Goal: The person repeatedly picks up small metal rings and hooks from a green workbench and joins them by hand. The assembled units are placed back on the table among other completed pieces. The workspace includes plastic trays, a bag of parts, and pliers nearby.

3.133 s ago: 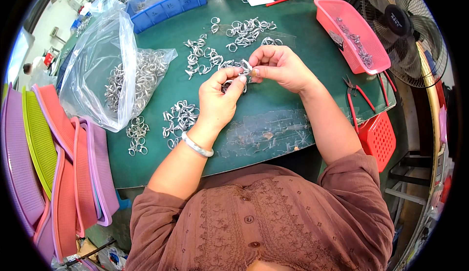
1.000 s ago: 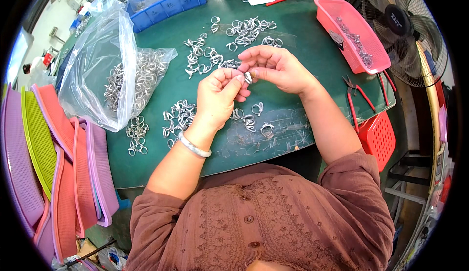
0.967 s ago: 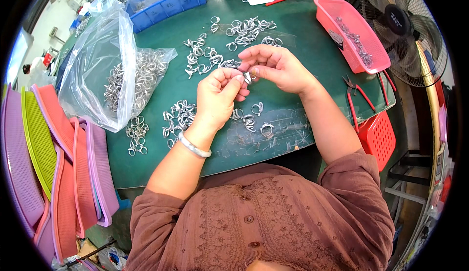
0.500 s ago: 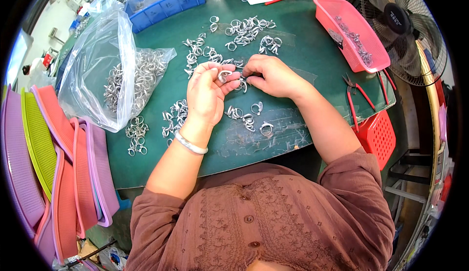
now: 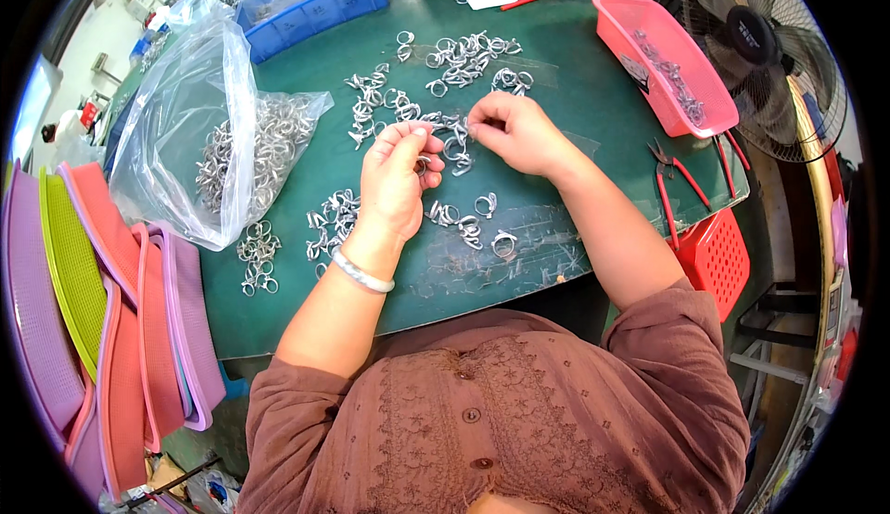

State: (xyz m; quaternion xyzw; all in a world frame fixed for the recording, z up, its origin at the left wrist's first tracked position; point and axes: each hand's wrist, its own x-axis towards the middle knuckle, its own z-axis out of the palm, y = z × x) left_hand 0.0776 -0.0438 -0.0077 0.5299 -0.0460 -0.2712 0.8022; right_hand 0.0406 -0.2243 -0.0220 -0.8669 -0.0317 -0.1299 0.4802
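Observation:
My left hand (image 5: 394, 180) is closed with its fingers curled round a silver metal ring (image 5: 423, 162), partly hidden by the fingers. To its right, my right hand (image 5: 519, 136) pinches thumb and forefinger together at the edge of a cluster of rings (image 5: 454, 148); whatever lies between the fingertips is too small to make out. More silver rings (image 5: 468, 58) lie in a loose heap beyond the hands. Nearer me are a few scattered rings (image 5: 470, 229), and left of my forearm sits another small pile of rings (image 5: 332, 222).
On the green table (image 5: 519, 282), a clear plastic bag (image 5: 176, 143) of rings lies left, beside stacked plastic baskets (image 5: 111, 329). A blue crate (image 5: 320, 12) stands behind. Rightward are a pink basket (image 5: 640, 60), red-handled pliers (image 5: 675, 185) and a fan (image 5: 756, 41).
My left fingers have curled in over the ring, which showed more openly before. My right hand has shifted slightly up and away from the left, uncovering more of the ring cluster.

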